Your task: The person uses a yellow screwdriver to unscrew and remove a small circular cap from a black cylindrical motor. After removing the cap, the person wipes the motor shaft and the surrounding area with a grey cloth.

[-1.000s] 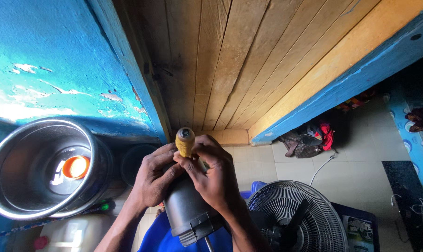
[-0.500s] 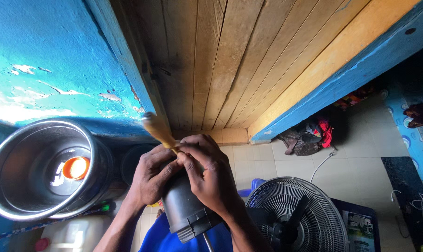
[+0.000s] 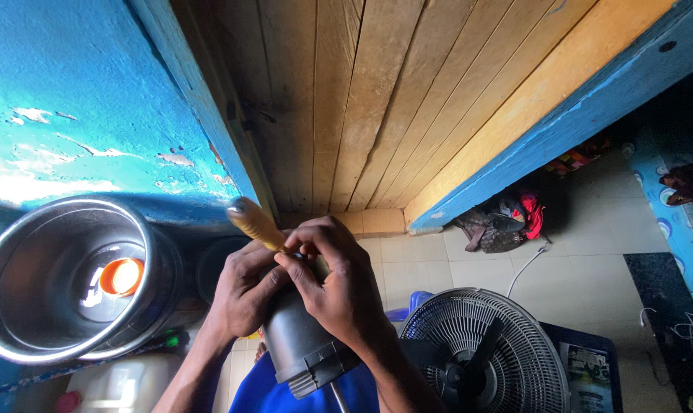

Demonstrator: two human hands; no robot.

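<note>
A dark grey plastic fan motor housing [image 3: 300, 344] stands in front of me, over my blue clothing. My left hand [image 3: 243, 287] grips its upper left side. My right hand [image 3: 335, 279] curls over the top and holds a screwdriver with a yellow handle [image 3: 253, 222]. The handle tilts up and to the left; the shaft and tip are hidden under my fingers. A thin metal shaft [image 3: 336, 398] sticks out below the housing.
A round fan grille with dark blades [image 3: 480, 356] lies at lower right on a dark box. A steel basin [image 3: 63, 279] with an orange cap [image 3: 122, 276] inside sits at left, above a white jerrycan [image 3: 121, 382]. A wooden door and blue frame rise ahead; bags [image 3: 503, 222] lie on the tiled floor.
The screwdriver handle has swung from upright to leaning up and left. My hands have stayed on the housing, with the right hand shifting slightly over the top.
</note>
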